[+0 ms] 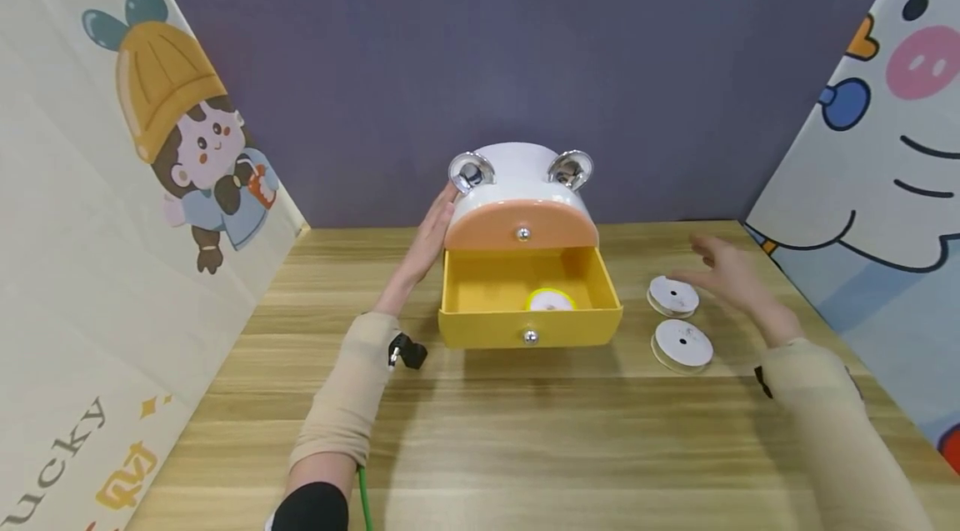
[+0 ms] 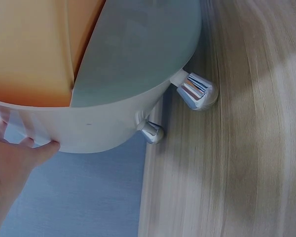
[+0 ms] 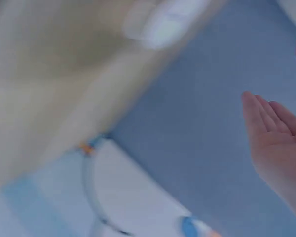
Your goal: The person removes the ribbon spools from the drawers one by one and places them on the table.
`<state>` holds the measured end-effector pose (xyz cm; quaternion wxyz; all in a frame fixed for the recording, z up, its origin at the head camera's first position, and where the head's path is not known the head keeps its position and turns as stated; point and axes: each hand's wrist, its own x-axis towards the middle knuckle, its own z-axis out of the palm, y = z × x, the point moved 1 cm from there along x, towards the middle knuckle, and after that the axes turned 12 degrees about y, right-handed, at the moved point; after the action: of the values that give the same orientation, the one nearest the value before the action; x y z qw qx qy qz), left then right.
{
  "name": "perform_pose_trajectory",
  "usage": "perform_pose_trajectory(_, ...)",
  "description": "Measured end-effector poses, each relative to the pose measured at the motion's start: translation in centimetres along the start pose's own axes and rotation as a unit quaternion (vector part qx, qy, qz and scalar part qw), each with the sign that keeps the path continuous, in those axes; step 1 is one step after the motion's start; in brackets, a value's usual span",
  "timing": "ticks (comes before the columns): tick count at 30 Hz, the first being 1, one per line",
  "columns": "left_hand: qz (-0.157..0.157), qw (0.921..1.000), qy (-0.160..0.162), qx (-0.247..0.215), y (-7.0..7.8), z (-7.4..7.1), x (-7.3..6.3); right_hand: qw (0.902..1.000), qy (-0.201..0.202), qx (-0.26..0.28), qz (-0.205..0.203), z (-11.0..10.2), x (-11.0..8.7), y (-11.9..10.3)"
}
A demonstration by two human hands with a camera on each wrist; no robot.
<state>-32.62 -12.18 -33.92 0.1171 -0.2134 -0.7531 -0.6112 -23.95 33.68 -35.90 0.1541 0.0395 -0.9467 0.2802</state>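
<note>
- Tabletop (image 1: 525,448): wood-grain surface; supports the cabinet and two loose spools.
- Sleeves: a beige left sleeve (image 1: 341,398) and a beige right sleeve (image 1: 825,398) extend from the lower edge of the head view. A green cable (image 1: 364,498) emerges beneath the left sleeve; a small black device (image 1: 411,352) sits at the left wrist.
- Front spool (image 1: 682,343): white, flat on the tabletop, right of the cabinet.
- Yellow drawer (image 1: 487,331): lower drawer, pulled out toward the person; a silver knob (image 1: 531,337) is centred on its front.
- Drawer spool (image 1: 550,301): white face with a yellow rim; located inside the yellow drawer, near its front wall and right of centre.
- Rear spool (image 1: 673,296): white, flat on the tabletop just behind the front spool.
- Right hand (image 1: 726,273): positioned at the rear spool, fingers extended, thumb apart from them; grasps nothing. The thumb overlaps the spool's edge in the head view; contact cannot be determined.
- Left hand (image 1: 431,235): laid along the cabinet's left side, fingers straight and thumb spread; it touches the side wall without clamping it.
- Cabinet (image 1: 517,172): white rounded shell with two silver ear-shaped fittings (image 1: 472,172) on top. The peach upper drawer (image 1: 483,229) is closed.
- Backdrop (image 1: 525,39): plain, dark grey-blue, behind the tabletop; cartoon-printed panels (image 1: 60,181) flank both sides.
</note>
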Motion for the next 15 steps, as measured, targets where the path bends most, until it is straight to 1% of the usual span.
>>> perform_pose_trajectory(2,-0.001,1.0000,-0.001,0.000,0.0,0.0,0.0,0.9991,0.035,0.006,-0.022,-1.0,0.2,-2.5)
perform_pose_trajectory(4,-0.003,1.0000,-0.001,0.000,-0.1,0.0,0.1,0.9969,0.061,0.013,-0.049,-1.8,0.2,-5.2)
perform_pose_trajectory(7,-0.003,1.0000,-0.002,0.003,-0.1,-0.1,0.1,0.9919,0.063,0.043,-0.102,-2.7,0.1,-9.2)
perform_pose_trajectory(9,-0.003,1.0000,-0.002,0.003,-0.1,-0.1,0.1,0.9871,0.049,0.066,-0.137,-2.8,-0.1,-11.6)
perform_pose_trajectory(11,-0.003,1.0000,-0.002,0.003,-0.1,-0.1,0.1,0.9811,0.023,0.079,-0.175,-2.6,-0.2,-13.6)
perform_pose_trajectory(13,-0.002,1.0000,-0.002,0.002,-0.1,0.0,0.1,0.9730,-0.005,0.083,-0.215,-2.2,-0.2,-15.1)
perform_pose_trajectory(15,0.000,1.0000,-0.002,0.000,-0.1,0.0,0.2,0.9652,-0.035,0.077,-0.247,-1.6,-0.1,-16.2)
